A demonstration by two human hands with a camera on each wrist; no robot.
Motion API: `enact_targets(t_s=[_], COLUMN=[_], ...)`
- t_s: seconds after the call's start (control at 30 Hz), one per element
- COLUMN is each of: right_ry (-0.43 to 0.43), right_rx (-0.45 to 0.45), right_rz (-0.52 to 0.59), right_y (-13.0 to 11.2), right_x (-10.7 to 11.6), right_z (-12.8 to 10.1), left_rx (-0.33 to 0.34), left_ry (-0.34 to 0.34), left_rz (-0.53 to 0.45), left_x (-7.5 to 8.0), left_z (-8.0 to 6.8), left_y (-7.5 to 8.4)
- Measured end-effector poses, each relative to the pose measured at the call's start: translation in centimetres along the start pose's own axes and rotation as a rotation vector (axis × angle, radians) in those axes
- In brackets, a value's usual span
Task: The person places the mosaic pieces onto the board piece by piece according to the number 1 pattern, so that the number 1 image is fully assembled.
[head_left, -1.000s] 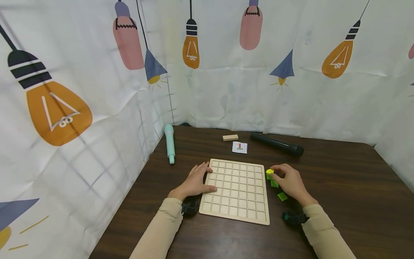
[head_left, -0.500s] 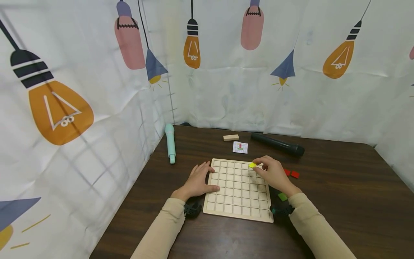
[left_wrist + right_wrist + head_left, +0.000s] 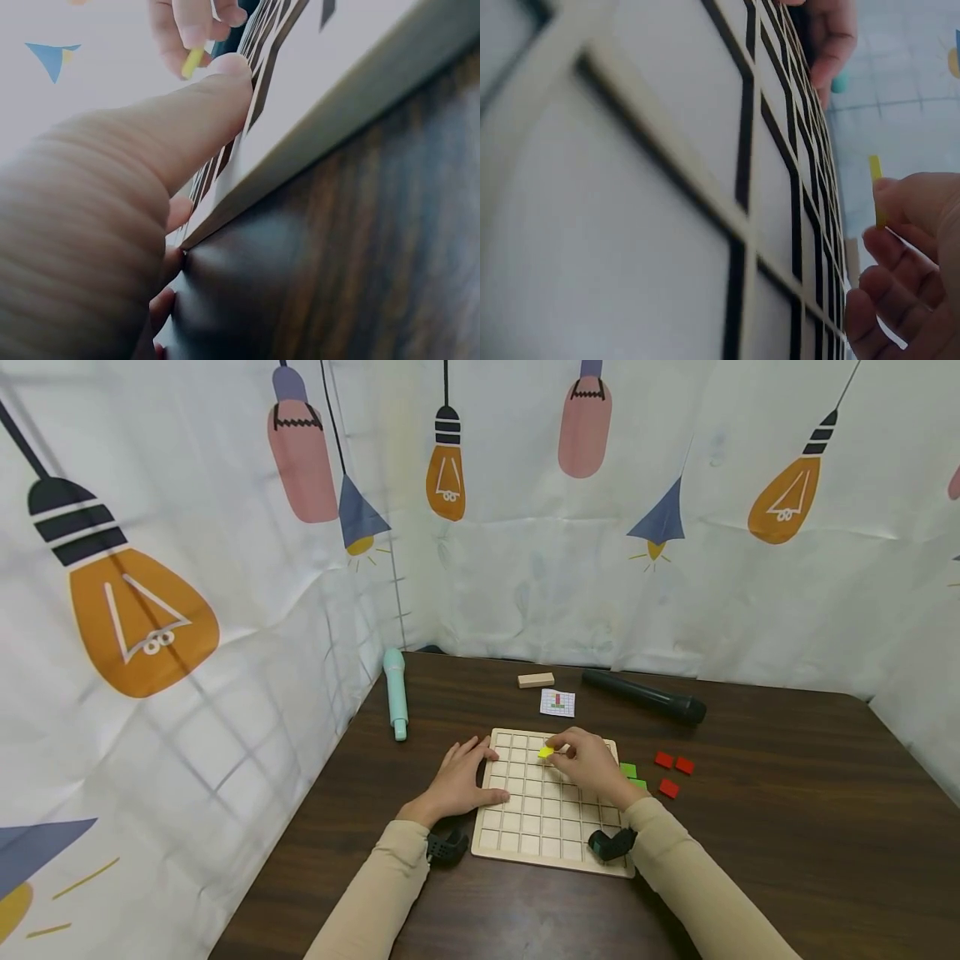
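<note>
A square wooden grid board lies on the table between my hands. My left hand rests along its left edge with fingers spread; the thumb presses on the board's top face and the other fingers lie at its side. Over the board's upper part, my right hand pinches a thin yellow square tile between thumb and fingers. Seen from the right wrist, the yellow tile is edge-on and clear of the grid. Green tiles show beside the board's right edge, partly hidden by the right hand and sleeve.
Three red tiles lie to the right of the board. Behind it are a small printed grid card, a wooden block and a black microphone. A mint microphone lies at the back left, near the printed curtain.
My right hand has picked the yellow tile off the green tiles at the right and carried it left over the board, uncovering the red tiles. The left hand stays on the board's edge.
</note>
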State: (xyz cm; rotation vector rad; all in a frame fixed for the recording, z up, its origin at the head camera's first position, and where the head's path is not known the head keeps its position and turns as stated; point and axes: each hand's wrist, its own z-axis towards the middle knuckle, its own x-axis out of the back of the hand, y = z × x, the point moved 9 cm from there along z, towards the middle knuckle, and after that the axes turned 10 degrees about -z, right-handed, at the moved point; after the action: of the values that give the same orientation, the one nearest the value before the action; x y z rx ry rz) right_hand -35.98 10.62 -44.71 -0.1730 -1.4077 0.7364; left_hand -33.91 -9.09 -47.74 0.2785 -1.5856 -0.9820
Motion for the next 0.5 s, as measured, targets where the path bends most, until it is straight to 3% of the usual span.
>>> enact_targets(t_s=[0.5], right_ry=[-0.031], right_rx=[-0.019], right_rz=[-0.015], right_y=[-0.6], right_x=[-1.5], right_z=[0.8], left_rx=[-0.013], left_ry=[-0.004], left_rz=[0.0], left_x=[0.0], left_z=[0.1], left_y=[-0.2])
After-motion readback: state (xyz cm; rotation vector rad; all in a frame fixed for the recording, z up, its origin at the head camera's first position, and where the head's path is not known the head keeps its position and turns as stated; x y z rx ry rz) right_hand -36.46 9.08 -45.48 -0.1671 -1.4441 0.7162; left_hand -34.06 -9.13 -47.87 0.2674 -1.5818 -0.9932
